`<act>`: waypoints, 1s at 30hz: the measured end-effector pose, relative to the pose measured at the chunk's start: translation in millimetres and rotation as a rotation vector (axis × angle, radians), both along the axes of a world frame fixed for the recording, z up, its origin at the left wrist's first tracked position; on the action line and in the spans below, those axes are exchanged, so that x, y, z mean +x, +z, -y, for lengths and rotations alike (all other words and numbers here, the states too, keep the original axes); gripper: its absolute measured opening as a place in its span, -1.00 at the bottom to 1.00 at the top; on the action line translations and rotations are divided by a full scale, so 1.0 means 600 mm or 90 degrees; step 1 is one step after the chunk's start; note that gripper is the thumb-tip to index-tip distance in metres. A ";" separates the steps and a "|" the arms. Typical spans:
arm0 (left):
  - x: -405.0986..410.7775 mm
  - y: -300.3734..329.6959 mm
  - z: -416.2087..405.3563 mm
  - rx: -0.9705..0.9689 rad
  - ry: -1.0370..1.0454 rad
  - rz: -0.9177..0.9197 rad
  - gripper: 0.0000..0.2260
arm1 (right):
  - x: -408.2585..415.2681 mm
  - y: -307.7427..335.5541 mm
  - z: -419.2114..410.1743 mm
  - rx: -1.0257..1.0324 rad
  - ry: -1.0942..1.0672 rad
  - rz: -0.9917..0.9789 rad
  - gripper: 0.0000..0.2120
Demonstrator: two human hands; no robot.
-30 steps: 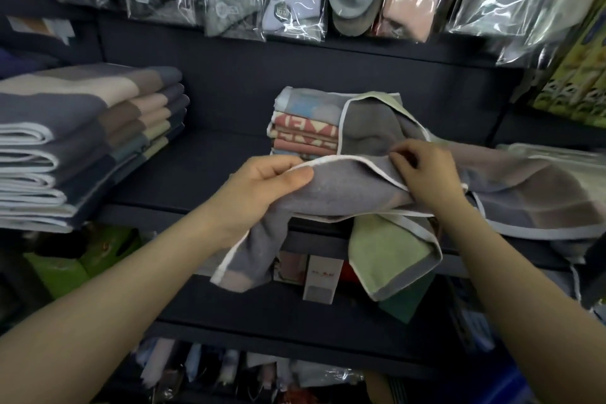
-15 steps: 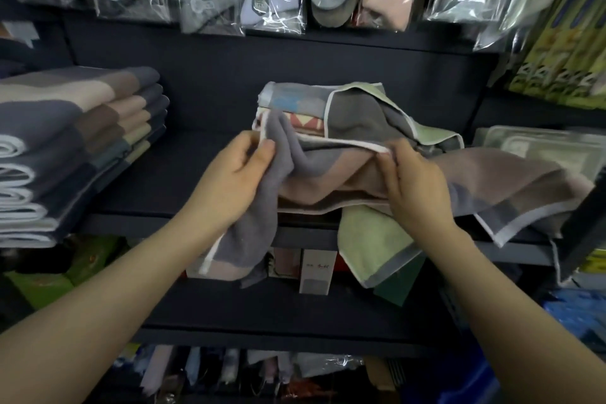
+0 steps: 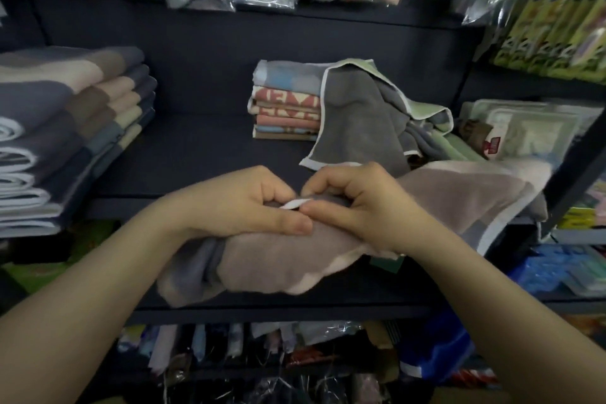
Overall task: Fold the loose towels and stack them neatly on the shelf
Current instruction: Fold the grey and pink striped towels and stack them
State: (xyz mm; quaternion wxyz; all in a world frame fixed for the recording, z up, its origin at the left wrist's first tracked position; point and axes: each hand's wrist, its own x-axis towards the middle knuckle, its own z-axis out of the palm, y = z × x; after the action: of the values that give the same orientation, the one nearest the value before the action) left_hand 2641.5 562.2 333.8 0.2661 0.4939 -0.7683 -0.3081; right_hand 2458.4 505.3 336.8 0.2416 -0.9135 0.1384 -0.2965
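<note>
Progress — partial. One folded stack [image 3: 285,102] stands at the back of the shelf [image 3: 196,154]; a taller stack [image 3: 65,134] sits at its left edge. A grey-green towel [image 3: 364,118] lies loose at the right, unfolded. The left hand [image 3: 236,203] and right hand [image 3: 357,203] each pinch, grip closed, the white hem of the brown towel [image 3: 295,259] at the shelf's front edge. Its long axis runs left-right — crumpled, folding barely begun.
</note>
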 end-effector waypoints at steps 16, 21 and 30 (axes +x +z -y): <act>0.185 -0.146 -0.167 -0.136 0.648 -0.408 -0.65 | 0.160 -0.224 0.047 0.070 -0.089 -0.354 -0.89; 0.194 -0.166 -0.159 -0.220 0.827 -0.581 -0.62 | 0.151 -0.270 0.079 0.168 -0.155 -0.340 -0.83; 0.142 -0.242 -0.102 0.016 0.630 0.076 -0.77 | 0.122 -0.279 0.057 0.338 -0.119 -0.266 -0.80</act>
State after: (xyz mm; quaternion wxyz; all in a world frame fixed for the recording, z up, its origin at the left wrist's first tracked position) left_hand 2726.6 623.4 188.8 0.3302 0.8192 -0.4517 -0.1257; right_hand 2531.8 471.2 169.1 0.4089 -0.8433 0.3402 -0.0775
